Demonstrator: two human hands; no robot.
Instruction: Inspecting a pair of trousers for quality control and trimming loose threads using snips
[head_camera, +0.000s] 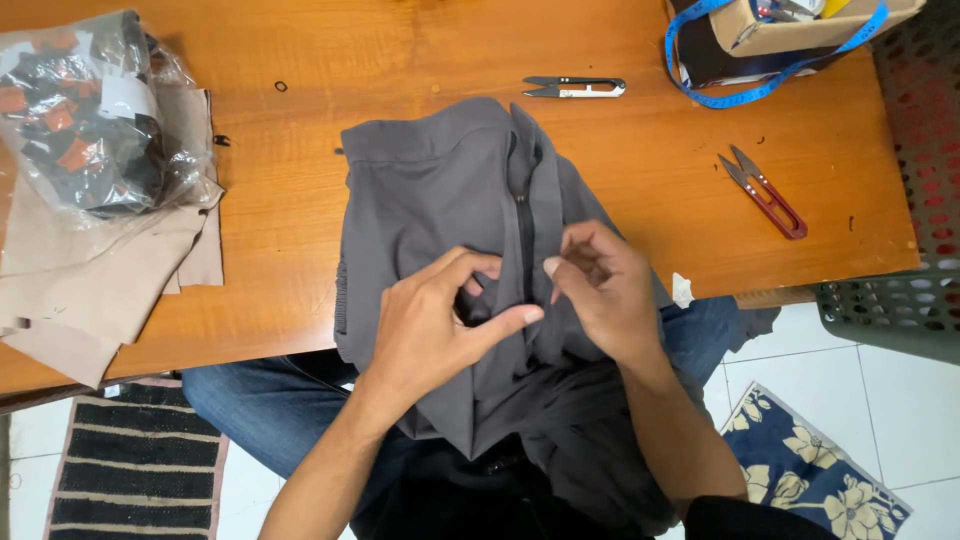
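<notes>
Both hands met over the grey trousers (440, 190) at the tabletop's (300, 250) near edge: left hand (430, 325) pinched fabric beside the black zipper (524, 235), right hand (600, 285) curled, fingertips gripping the fly.

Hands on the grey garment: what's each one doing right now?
Left hand: pinched shut on the grey garment beside its zipper.
Right hand: fingers curled, pinching the same fabric.

grey garment (440, 190), red-handled snips (765, 193), blue tape (770, 75)
</notes>
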